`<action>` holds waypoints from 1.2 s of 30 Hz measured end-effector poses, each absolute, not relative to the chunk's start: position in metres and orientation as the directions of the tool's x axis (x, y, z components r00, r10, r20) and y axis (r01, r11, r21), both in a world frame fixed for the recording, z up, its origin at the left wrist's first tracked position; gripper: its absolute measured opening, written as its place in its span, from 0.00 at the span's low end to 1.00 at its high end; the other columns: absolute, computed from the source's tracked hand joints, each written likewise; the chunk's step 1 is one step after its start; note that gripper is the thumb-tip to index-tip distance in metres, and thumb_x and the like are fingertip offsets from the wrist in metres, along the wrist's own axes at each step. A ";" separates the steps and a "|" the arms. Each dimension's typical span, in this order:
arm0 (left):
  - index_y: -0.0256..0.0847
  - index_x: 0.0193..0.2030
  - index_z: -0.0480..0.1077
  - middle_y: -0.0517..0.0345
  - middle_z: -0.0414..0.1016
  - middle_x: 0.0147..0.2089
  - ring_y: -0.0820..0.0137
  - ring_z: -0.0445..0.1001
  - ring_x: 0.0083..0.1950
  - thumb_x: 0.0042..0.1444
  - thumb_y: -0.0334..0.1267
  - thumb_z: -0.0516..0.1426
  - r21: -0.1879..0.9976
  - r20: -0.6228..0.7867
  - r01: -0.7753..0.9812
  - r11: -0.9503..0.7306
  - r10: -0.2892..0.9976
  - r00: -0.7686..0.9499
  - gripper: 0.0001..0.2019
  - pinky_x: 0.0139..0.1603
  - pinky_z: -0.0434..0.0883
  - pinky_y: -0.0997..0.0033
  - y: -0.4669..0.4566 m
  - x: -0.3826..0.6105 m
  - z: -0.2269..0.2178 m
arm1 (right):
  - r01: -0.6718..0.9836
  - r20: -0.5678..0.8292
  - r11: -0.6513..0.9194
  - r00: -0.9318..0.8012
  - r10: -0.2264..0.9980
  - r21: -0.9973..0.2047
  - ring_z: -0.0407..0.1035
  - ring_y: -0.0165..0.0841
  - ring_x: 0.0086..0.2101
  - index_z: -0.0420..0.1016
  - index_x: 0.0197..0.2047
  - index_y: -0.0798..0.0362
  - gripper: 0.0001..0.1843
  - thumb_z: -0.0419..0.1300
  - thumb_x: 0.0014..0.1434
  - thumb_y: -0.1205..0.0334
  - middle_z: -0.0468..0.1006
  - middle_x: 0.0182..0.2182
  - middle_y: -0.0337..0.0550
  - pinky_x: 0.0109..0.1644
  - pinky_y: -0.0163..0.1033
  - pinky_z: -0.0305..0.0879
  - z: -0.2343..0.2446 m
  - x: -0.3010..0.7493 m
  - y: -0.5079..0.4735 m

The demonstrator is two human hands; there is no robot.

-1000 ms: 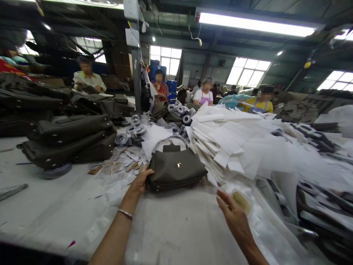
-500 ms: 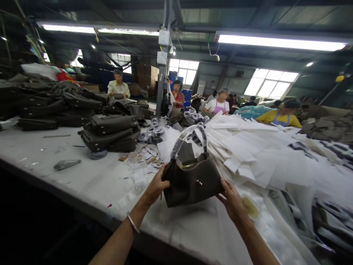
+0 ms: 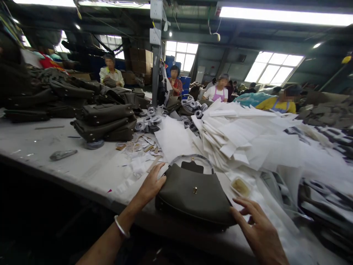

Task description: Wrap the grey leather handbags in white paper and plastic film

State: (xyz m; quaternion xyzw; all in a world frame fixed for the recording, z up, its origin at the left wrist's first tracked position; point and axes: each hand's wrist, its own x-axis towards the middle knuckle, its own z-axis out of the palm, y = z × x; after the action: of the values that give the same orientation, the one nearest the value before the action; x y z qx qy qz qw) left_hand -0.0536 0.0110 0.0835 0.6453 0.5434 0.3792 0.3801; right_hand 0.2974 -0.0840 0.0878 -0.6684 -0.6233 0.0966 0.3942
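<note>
A dark olive handbag [image 3: 193, 195] lies tipped back near the front edge of the table, its gold clasp facing up. The handle [image 3: 190, 157], in clear wrapping, arches behind it over a dark tab. At the bag's upper left side is my left hand [image 3: 151, 186], thumb and fingers apart, the thumb at the bag's edge. My right hand [image 3: 255, 224] is beside the lower right corner with its fingers spread; the thumb is close to the bag, and I cannot tell whether it touches.
Stacked dark bags [image 3: 106, 121] stand at left on the pale table [image 3: 91, 173]. White sheets [image 3: 234, 132] are heaped at right behind a small tray [image 3: 240, 187]. Wrapped handles [image 3: 150, 121] and paper scraps lie mid-table. Several people, including one in yellow [image 3: 275, 105], sit beyond.
The bag has come down from between both hands and tilted back onto the table, nearer me. Both hands have loosened, and the right one has moved off to the right. The view has tipped downward.
</note>
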 end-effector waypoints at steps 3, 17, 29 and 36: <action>0.41 0.69 0.57 0.48 0.58 0.71 0.60 0.53 0.72 0.65 0.47 0.52 0.686 0.297 0.561 -0.464 0.882 0.367 0.28 0.72 0.51 0.54 -0.008 -0.046 0.116 | 0.796 0.518 0.314 -0.001 0.855 -0.518 0.75 0.40 0.44 0.79 0.45 0.46 0.16 0.57 0.63 0.47 0.79 0.46 0.45 0.48 0.45 0.73 0.112 0.267 -0.072; 0.36 0.69 0.56 0.37 0.61 0.68 0.49 0.64 0.66 0.58 0.38 0.59 0.154 -0.022 0.732 -0.663 0.739 0.674 0.33 0.62 0.65 0.48 -0.020 0.004 0.078 | 0.817 -0.060 0.535 -0.558 0.828 -0.212 0.52 0.51 0.66 0.54 0.71 0.43 0.49 0.69 0.48 0.57 0.60 0.67 0.46 0.70 0.63 0.44 0.084 0.221 -0.031; 0.39 0.64 0.64 0.44 0.71 0.61 0.56 0.71 0.59 0.68 0.38 0.50 -0.068 0.341 0.751 -0.656 0.693 0.636 0.20 0.60 0.65 0.53 -0.028 0.013 0.023 | 0.667 0.131 0.745 -0.739 0.661 0.005 0.68 0.54 0.57 0.51 0.72 0.39 0.53 0.60 0.43 0.70 0.69 0.62 0.46 0.61 0.62 0.56 0.035 0.259 -0.009; 0.39 0.66 0.62 0.44 0.72 0.60 0.54 0.72 0.58 0.68 0.44 0.49 -0.121 0.368 0.747 -0.653 0.670 0.645 0.22 0.63 0.60 0.45 -0.026 0.009 0.037 | 0.517 0.281 0.806 -0.851 0.444 0.289 0.76 0.45 0.47 0.52 0.70 0.31 0.43 0.58 0.54 0.67 0.79 0.53 0.36 0.53 0.49 0.65 0.029 0.289 0.018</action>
State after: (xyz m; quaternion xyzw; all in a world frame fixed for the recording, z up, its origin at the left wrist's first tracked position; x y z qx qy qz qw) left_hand 0.0086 -0.0262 0.0371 0.8973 0.3948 0.1470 -0.1322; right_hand 0.2893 0.0180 0.0288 -0.2542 -0.9450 -0.1798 0.1004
